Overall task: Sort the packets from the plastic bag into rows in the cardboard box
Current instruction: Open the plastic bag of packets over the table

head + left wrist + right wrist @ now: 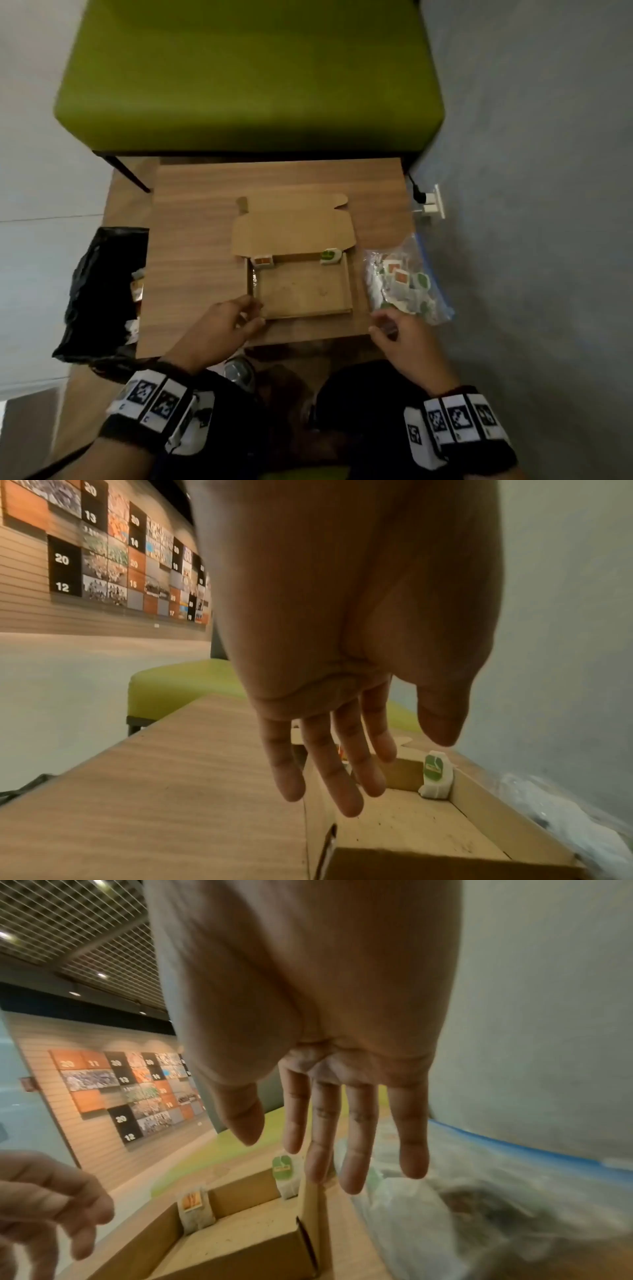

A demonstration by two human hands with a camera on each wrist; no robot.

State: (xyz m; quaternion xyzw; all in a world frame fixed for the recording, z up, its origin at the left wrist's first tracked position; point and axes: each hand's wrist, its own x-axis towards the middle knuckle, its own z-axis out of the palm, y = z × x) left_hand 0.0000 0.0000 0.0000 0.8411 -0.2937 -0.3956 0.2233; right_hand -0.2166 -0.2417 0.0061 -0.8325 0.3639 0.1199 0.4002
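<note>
An open cardboard box (301,291) lies mid-table, its lid folded flat to the far side. An orange packet (262,261) stands in its far-left corner and a green packet (331,256) in its far-right corner. The clear plastic bag (407,281), with several orange and green packets inside, lies right of the box. My left hand (250,311) hovers at the box's near-left corner, fingers loose, holding nothing. My right hand (383,323) is at the bag's near end with straight fingers (356,1150) and holds nothing. The wrist views show the green packet (435,775), the orange packet (195,1204) and the bag (479,1191).
A black plastic bag (102,291) hangs off the wooden table's (191,240) left edge. A green upholstered seat (246,75) stands beyond the table. A grey wall with a socket and plug (431,202) runs close along the right.
</note>
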